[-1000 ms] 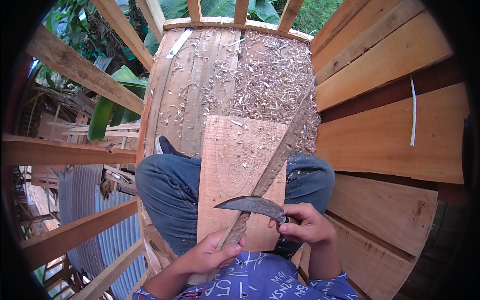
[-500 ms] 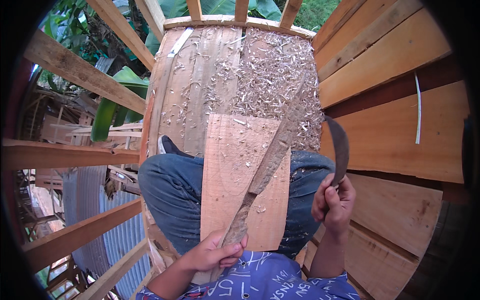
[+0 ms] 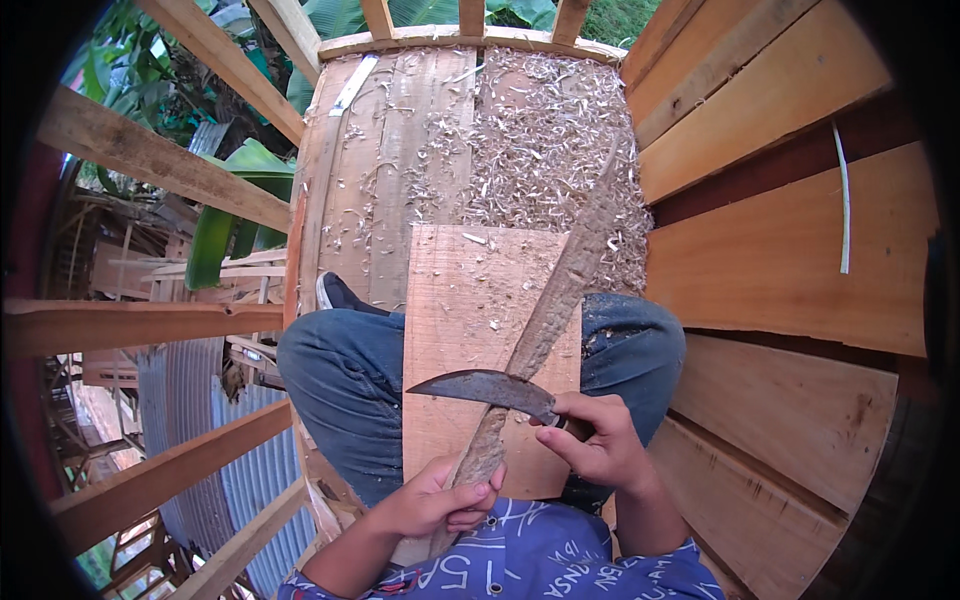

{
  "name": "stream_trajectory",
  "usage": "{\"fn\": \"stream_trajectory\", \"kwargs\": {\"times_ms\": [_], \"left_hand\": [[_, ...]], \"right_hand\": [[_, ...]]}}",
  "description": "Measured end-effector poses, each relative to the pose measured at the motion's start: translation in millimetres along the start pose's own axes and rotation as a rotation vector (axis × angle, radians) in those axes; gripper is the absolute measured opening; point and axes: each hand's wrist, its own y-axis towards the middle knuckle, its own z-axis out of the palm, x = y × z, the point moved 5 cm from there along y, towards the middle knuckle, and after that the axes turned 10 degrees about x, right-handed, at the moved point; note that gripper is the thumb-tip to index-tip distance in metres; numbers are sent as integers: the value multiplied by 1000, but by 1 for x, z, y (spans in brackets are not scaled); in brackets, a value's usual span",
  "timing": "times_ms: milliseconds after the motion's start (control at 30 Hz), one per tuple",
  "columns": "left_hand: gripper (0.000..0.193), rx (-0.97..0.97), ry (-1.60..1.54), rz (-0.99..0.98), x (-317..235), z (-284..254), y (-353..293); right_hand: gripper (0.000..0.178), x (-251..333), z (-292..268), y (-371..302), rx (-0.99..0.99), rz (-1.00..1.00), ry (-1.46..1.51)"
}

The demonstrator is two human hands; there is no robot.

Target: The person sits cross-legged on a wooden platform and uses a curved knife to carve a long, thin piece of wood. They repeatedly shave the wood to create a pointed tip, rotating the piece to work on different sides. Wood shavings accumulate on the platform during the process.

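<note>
My left hand (image 3: 452,496) is closed round the near end of a long, rough strip of wood (image 3: 562,285), which slants away to the far right. In my right hand (image 3: 600,438) is the handle of a curved knife (image 3: 484,387), a dark sickle-like blade with its tip pointing left. The blade lies across the strip a short way beyond my left hand, over the notched part. Under both is a flat wooden board (image 3: 440,330) resting across my lap, with a few chips on it.
Curled wood shavings (image 3: 560,150) cover much of the plank floor (image 3: 350,190) ahead. A thin white strip (image 3: 354,85) lies at the far left. Wooden rails (image 3: 150,318) run along the left, and a plank wall (image 3: 790,260) stands close on the right.
My right hand has brought the knife from the right, where it was raised upright, down and leftward onto the wood strip. My left hand keeps its hold.
</note>
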Motion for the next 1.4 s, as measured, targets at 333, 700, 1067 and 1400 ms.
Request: {"fn": "stream_trajectory", "kwargs": {"times_ms": [333, 700, 1067, 1400], "left_hand": [[19, 74, -149, 37, 4, -4, -2], [16, -65, 90, -52, 0, 5, 2], [17, -11, 38, -43, -1, 3, 5], [24, -39, 112, -36, -6, 2, 2]], "right_hand": [[14, -16, -29, -12, -735, -132, -1], [15, -2, -5, 1, 124, -30, 208], [17, -18, -17, -1, -60, 55, 371], [16, -17, -15, -6, 23, 154, 499]]}}
